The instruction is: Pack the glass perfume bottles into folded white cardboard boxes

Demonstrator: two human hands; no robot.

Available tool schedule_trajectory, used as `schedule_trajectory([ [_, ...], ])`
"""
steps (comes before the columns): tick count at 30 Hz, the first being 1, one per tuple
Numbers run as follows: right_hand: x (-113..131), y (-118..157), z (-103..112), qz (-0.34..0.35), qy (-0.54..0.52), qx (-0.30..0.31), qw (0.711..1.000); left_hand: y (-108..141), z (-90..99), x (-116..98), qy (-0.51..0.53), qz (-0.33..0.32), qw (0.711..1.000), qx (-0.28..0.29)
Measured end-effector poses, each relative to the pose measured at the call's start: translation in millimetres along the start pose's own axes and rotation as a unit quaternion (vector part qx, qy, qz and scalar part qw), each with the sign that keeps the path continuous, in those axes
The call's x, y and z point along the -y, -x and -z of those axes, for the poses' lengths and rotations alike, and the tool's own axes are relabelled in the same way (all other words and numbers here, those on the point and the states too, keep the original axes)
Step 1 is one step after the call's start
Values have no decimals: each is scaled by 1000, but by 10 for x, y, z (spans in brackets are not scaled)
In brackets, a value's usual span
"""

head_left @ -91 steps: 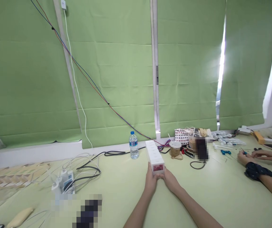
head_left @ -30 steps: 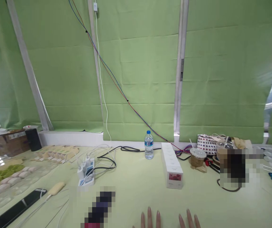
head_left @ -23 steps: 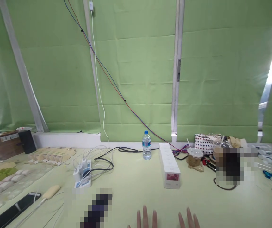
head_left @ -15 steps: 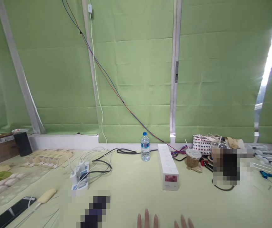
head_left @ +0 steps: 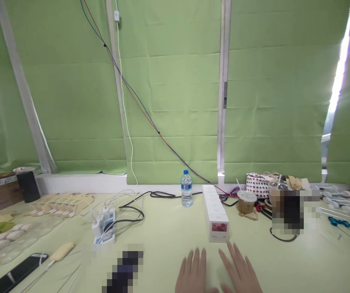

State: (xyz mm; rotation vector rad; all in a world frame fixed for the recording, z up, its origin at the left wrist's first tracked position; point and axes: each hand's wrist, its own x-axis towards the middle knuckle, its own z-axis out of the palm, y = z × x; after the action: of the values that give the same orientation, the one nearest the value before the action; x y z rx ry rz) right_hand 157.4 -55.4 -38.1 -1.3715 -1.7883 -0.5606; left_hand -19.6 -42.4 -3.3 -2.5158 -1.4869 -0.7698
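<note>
My left hand [head_left: 191, 272] is at the bottom centre, palm down over the pale green table [head_left: 159, 252], fingers stretched forward and holding nothing. Just to its right is my right hand [head_left: 240, 270], fingers spread and nothing in them. The thumbs point toward each other at the bottom edge. Beyond the fingertips lies a long white box [head_left: 216, 211] with a pink picture on its near end. Left of the box stands a clear water bottle [head_left: 187, 190] with a blue cap.
A power strip [head_left: 104, 228] with plugs and cables lies left; a phone [head_left: 19, 270] is at lower left. A lidded cup [head_left: 247, 202], a patterned basket [head_left: 257, 185] and blue scissors [head_left: 339, 221] are right. Green blinds [head_left: 175, 81] hang behind.
Both my hands have moved forward and up into view, so the backs of the hands now show instead of only fingertips. The view has shifted slightly.
</note>
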Motion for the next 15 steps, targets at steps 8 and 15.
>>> schedule_trajectory([
  [8,-445,-1135,86,27,-40,0,999,-797,176,-29,304,8,946,-112],
  [15,-686,-786,-451,89,32,-69,993,-735,-538,221,364,142,913,-120],
])
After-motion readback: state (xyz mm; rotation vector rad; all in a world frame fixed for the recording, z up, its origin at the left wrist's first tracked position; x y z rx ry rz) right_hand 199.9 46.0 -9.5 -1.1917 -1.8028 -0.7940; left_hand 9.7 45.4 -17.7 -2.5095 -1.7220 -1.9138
